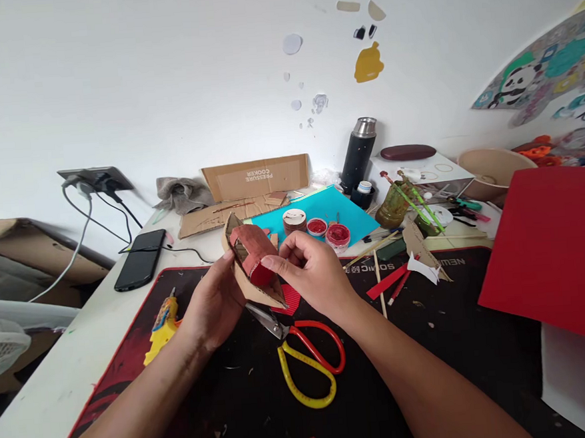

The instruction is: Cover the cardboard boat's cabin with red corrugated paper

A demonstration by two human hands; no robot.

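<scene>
A small cardboard model [253, 248], brown outside with a red-painted curved piece on top, is up above the black desk mat. My left hand [218, 297] grips its left side, thumb along the cardboard edge. At its right, my right hand [310, 268] has thumb and fingers pinched on the red part. Just below the hands lie scissors [306, 351] with one red and one yellow handle. Part of a red corrugated piece [289, 300] shows under the model. A yellow glue gun [164, 325] rests on the mat left of my left hand.
Behind the hands, open red paint pots [338, 236] stand on a blue sheet [316, 210]. A black thermos [359, 153] and a jar of brushes [394, 205] stand farther back. A phone [140, 260] lies left; red card [550, 254] juts in at right.
</scene>
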